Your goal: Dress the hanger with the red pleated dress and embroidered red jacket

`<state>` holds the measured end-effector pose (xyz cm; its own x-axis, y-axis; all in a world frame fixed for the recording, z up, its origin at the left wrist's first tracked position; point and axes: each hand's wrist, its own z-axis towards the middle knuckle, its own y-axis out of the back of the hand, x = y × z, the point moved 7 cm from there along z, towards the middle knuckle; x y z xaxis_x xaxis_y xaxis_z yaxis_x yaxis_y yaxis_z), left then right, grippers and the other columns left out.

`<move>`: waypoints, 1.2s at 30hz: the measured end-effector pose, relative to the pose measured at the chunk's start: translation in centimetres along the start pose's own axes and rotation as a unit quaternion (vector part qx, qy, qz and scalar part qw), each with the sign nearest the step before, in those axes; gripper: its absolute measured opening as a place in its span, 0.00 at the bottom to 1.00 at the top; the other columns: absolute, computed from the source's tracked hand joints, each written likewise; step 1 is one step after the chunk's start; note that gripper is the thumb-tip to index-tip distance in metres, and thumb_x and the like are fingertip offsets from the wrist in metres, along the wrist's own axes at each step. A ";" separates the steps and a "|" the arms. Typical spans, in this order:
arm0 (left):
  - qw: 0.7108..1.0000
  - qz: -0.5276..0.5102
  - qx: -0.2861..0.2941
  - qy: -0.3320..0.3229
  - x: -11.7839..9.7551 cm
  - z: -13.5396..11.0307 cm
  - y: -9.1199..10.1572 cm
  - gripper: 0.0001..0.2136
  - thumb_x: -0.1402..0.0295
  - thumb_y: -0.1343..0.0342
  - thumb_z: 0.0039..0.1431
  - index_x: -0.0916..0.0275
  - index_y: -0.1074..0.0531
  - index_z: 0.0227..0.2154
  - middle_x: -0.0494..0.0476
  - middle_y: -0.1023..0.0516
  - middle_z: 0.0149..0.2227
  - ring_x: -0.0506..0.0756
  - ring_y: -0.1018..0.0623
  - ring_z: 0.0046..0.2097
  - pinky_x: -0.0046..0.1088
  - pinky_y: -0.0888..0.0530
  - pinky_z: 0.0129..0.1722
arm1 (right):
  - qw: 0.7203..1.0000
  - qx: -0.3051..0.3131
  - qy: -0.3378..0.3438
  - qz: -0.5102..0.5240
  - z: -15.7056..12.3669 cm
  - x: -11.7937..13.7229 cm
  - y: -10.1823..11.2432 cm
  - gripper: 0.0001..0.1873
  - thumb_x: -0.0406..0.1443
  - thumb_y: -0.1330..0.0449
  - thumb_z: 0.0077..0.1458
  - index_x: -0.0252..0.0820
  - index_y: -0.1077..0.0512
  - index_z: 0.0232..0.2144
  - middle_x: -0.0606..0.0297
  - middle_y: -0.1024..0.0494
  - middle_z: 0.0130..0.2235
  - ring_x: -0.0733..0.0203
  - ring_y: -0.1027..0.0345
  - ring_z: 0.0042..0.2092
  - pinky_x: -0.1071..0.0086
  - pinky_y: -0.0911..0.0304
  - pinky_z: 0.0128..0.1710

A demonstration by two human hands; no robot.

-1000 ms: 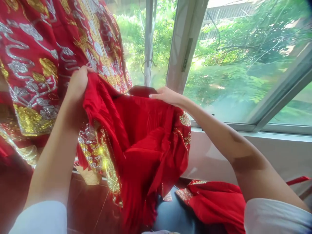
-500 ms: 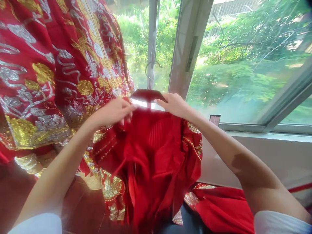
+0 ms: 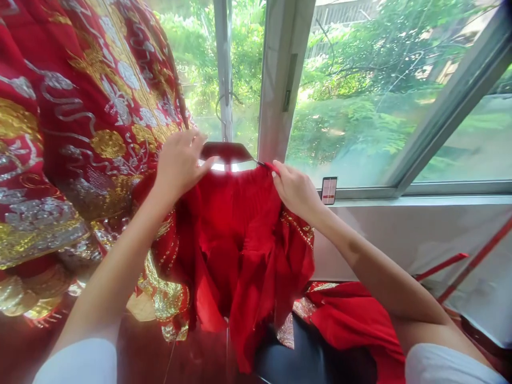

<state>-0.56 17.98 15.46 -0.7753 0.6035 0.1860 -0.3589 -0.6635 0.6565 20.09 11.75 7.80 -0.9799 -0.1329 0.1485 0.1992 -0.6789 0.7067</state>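
A red jacket [image 3: 236,213] with gold-trimmed, beaded sleeves hangs on a dark hanger [image 3: 229,151], its wire hook upright before the window frame. My left hand [image 3: 180,162] is wrapped over the hanger's left end, thumb in front and fingers going behind; it covers the jacket's left shoulder. At the opposite shoulder, my right hand [image 3: 296,189] pinches the red cloth beside the hanger's bare right arm. The jacket's lower front falls loose in folds.
Large red garments [image 3: 100,117] with gold and silver embroidery hang at the left. Below right, red cloth [image 3: 352,314] lies over a black seat [image 3: 308,357]. A phone [image 3: 329,190] leans on the window sill [image 3: 420,201]. Red poles [image 3: 476,261] stand at the right.
My left hand has shifted from the collar edge to the hanger's end. My right hand has slid outward and down along the shoulder, drawing cloth with it. The view has turned slightly right.
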 end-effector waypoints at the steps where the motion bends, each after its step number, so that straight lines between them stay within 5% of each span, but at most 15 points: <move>1: 0.999 -0.010 -0.015 -0.045 -1.8 1.1 0.0 0.22 0.55 0.54 0.63 0.60 0.31 0.55 0.66 0.31 0.60 0.65 0.35 0.62 0.43 0.43 0.63 | 1.000 0.003 -0.001 0.006 0.2 0.0 0.1 0.22 0.36 0.61 0.65 0.34 0.31 0.49 0.49 0.23 0.42 0.51 0.30 0.39 0.65 0.42 0.37; 5: 0.989 -0.082 -0.027 -0.123 -7.2 4.4 -2.0 0.16 0.59 0.55 0.65 0.58 0.24 0.43 0.63 0.27 0.55 0.64 0.35 0.62 0.47 0.51 0.66 | 0.999 0.003 -0.022 0.024 1.1 -0.4 0.7 0.21 0.37 0.60 0.66 0.39 0.29 0.32 0.58 0.26 0.29 0.58 0.36 0.29 0.67 0.48 0.31; 11: 0.988 -0.121 -0.036 -0.084 -8.0 5.3 -5.2 0.17 0.65 0.55 0.64 0.62 0.22 0.27 0.61 0.22 0.33 0.60 0.25 0.48 0.50 0.52 0.65 | 0.990 -0.099 -0.092 -0.025 4.9 -3.9 4.1 0.21 0.33 0.57 0.63 0.41 0.37 0.19 0.63 0.37 0.20 0.62 0.43 0.24 0.66 0.48 0.30; 15: 0.981 -0.157 -0.083 -0.084 -7.8 5.4 -5.3 0.17 0.66 0.56 0.63 0.62 0.22 0.28 0.61 0.21 0.33 0.59 0.26 0.47 0.50 0.49 0.65 | 0.986 -0.139 -0.073 -0.048 5.5 -2.1 5.6 0.19 0.32 0.56 0.64 0.37 0.30 0.26 0.59 0.32 0.22 0.57 0.33 0.30 0.66 0.42 0.33; 21: 0.975 -0.199 -0.086 -0.057 -8.0 5.7 -6.3 0.17 0.65 0.57 0.64 0.65 0.22 0.33 0.60 0.24 0.33 0.59 0.28 0.50 0.48 0.51 0.66 | 0.981 -0.037 -0.013 -0.192 -1.6 6.5 0.4 0.18 0.24 0.57 0.61 0.23 0.28 0.42 0.39 0.23 0.43 0.49 0.27 0.44 0.62 0.35 0.39; 23: 0.974 -0.205 -0.069 -0.067 -8.2 5.6 -5.8 0.17 0.64 0.57 0.65 0.65 0.23 0.34 0.58 0.24 0.33 0.58 0.28 0.50 0.48 0.51 0.66 | 0.985 -0.030 -0.005 -0.171 -3.0 6.9 0.0 0.18 0.30 0.55 0.64 0.24 0.28 0.43 0.38 0.23 0.46 0.48 0.27 0.45 0.62 0.34 0.40; 26: 0.967 -0.226 -0.028 -0.118 -8.2 4.9 -3.2 0.17 0.62 0.58 0.67 0.62 0.24 0.41 0.57 0.23 0.40 0.58 0.27 0.51 0.47 0.46 0.64 | 0.994 -0.060 -0.033 -0.081 -2.3 4.0 2.2 0.18 0.38 0.53 0.66 0.33 0.27 0.43 0.50 0.21 0.38 0.53 0.26 0.39 0.64 0.35 0.38; 29: 0.962 -0.245 -0.035 -0.115 -5.4 3.0 1.2 0.16 0.60 0.55 0.67 0.60 0.27 0.47 0.58 0.26 0.50 0.57 0.29 0.55 0.41 0.39 0.61 | 0.992 -0.123 -0.034 0.019 0.0 0.2 5.2 0.16 0.38 0.50 0.63 0.37 0.26 0.43 0.57 0.22 0.35 0.56 0.27 0.39 0.62 0.35 0.40; 32: 0.978 -0.201 -0.050 -0.013 0.4 -0.3 4.0 0.16 0.63 0.52 0.65 0.65 0.27 0.48 0.60 0.25 0.50 0.57 0.29 0.53 0.38 0.37 0.58 | 0.986 -0.106 0.012 0.127 2.4 -1.6 5.2 0.14 0.38 0.45 0.58 0.36 0.25 0.40 0.59 0.22 0.36 0.58 0.28 0.39 0.62 0.34 0.41; 36: 0.977 -0.161 0.061 0.128 7.4 -5.3 1.7 0.17 0.56 0.54 0.63 0.65 0.27 0.38 0.58 0.24 0.36 0.55 0.27 0.38 0.32 0.31 0.43 | 0.979 -0.021 0.051 0.194 4.6 0.8 2.6 0.11 0.37 0.42 0.55 0.35 0.25 0.37 0.59 0.23 0.36 0.59 0.30 0.38 0.61 0.35 0.42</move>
<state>-9.67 18.98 14.08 -0.7424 0.6316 -0.2233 -0.5530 -0.3896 0.7365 19.90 13.25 12.95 -0.8263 -0.4575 0.3284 0.5587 -0.5919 0.5810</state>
